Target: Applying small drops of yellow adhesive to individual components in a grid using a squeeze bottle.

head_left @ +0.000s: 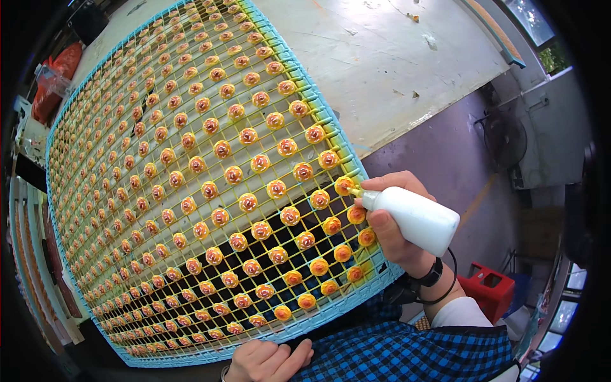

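Observation:
A large wire grid rack [89, 280] with a light blue frame lies tilted in front of me, covered with rows of several small orange-and-yellow round pieces [248, 202]. My right hand [394, 235] grips a white squeeze bottle [417, 219] at the rack's right edge. The bottle's nozzle touches an orange piece [344, 185] in the outermost column. My left hand [267, 361] rests at the rack's near edge with its fingers loosely curled, and I see nothing in it. A black band sits on my right wrist [431, 275].
A pale worn tabletop [382, 63] carries the rack's far end. A red stool [487, 290] stands on the floor at lower right, and a fan [503, 137] stands by the right wall. Stacked racks [28, 254] lean at the left. A red bag [54, 76] lies at upper left.

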Demonstrator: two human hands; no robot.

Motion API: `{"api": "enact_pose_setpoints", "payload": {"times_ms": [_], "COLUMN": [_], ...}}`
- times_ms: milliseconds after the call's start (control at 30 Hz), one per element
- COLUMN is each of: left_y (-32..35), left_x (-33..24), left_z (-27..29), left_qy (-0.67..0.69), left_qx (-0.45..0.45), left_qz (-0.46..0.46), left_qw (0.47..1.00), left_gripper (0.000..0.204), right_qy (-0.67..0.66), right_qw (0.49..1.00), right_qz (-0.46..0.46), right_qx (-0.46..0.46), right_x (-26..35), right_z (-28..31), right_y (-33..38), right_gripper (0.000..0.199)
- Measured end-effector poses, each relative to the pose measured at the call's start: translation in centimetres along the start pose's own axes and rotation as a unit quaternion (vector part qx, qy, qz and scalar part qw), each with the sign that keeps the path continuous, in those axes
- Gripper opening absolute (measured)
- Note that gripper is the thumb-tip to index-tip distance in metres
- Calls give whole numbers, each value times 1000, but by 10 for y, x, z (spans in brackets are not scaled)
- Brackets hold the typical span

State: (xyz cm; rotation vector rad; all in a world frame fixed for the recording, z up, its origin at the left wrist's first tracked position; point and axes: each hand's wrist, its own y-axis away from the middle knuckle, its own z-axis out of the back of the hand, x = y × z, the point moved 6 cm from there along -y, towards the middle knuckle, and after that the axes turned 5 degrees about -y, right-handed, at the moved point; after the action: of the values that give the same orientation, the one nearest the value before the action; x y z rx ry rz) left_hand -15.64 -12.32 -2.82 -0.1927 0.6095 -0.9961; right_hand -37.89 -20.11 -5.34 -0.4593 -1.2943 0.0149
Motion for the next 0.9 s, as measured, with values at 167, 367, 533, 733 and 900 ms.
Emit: {"api": "enact_pose_setpoints", "payload": {"times_ms": [167,367,533,733,900], "left_y": [0,-1,-1,-1,-1], "left_x": [2,2,1,1,1], "left_z": [1,2,2,1,1], "left_qy": [-1,-6,-10,-6,-5], "left_qx": [-5,-6,-7,-5,4], "left_qz": [-2,-3,-2,-5,-5], "left_qw": [1000,1000,1000,1000,1000], "left_gripper": [10,10,10,10,11], "right_qy": [33,64,75,51,17], "right_qw": [999,997,996,998,1000], "right_qz": [2,33,38,12,14], "right_qx": [11,22,31,24,20], "right_x": [1,7,8,6,6], "right_z": [-2,-3,-4,-1,5], "right_y": [-1,-3,-3,-2,2], "right_gripper": [28,29,27,26,28]}}
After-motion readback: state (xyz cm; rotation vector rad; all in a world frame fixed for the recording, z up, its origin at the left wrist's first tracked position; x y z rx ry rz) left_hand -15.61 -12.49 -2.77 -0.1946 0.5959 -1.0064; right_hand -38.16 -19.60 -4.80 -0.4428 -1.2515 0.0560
